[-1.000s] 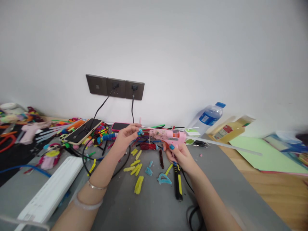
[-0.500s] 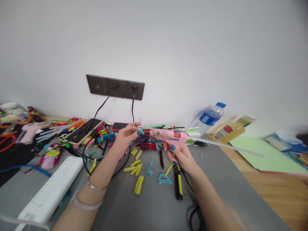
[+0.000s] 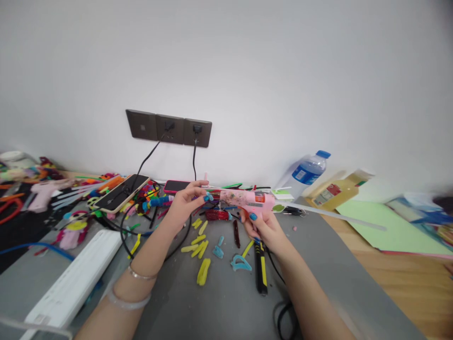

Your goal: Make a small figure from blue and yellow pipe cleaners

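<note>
My right hand (image 3: 264,226) is wrapped round the handle of a pink glue gun (image 3: 244,200), a finger at its orange trigger. A long translucent glue stick (image 3: 336,215) sticks out of the gun's rear. Left of the nozzle, my left hand (image 3: 189,200) pinches a small blue piece (image 3: 208,196) close to the tip; whether they touch is unclear. Below the gun lie a dark red fuzzy piece (image 3: 217,215), a brown strip (image 3: 236,233), several yellow fuzzy pieces (image 3: 203,271), a light blue loop (image 3: 241,262) and a black and yellow cutter (image 3: 261,271).
A white power strip (image 3: 74,278) and a phone (image 3: 122,193) lie on the left among cables and craft bits. A water bottle (image 3: 307,172), a yellowish pouch (image 3: 336,191) and green paper (image 3: 385,226) are on the right. Sockets (image 3: 169,128) hold two plugs.
The whole view has shifted very slightly. Both hands keep their holds, and the glue gun stays at nearly the same place beside the blue piece.
</note>
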Tool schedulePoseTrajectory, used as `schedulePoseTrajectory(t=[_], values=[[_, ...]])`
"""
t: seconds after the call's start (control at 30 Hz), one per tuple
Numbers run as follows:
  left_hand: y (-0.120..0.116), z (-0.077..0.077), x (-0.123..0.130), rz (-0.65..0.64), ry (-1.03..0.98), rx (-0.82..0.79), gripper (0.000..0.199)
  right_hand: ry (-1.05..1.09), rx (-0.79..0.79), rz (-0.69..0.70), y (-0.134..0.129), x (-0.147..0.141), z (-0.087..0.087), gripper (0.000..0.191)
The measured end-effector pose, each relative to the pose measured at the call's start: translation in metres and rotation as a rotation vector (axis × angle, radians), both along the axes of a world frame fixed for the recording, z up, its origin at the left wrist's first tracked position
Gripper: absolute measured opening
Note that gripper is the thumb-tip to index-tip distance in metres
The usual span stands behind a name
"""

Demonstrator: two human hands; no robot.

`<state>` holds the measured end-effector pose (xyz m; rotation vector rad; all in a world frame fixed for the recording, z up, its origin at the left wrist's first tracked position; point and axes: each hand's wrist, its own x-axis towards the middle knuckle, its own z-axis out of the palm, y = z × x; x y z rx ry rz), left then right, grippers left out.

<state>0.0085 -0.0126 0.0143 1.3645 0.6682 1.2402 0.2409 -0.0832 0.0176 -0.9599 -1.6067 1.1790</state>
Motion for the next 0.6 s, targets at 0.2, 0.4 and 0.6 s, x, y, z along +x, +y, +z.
schedulePoseTrajectory(t=[0.2, 0.4, 0.6], values=[[0.0013, -0.0017, -0.0011, 0.026, -0.020, 0.003, 0.007, -0.009, -0.002, -0.011, -0.0006, -0.0007, 0.0014, 0.049], [0.0019, 0.0007, -0.0008, 0.044, -0.081, -0.014, 0.008, -0.009, -0.008, -0.010, -0.0010, -0.0024, 0.0040, 0.052], [0.0026, -0.0007, -0.0005, 0.035, -0.108, -0.021, 0.009, -0.016, -0.008, -0.011, -0.0015, -0.0011, 0.0030, 0.051]])
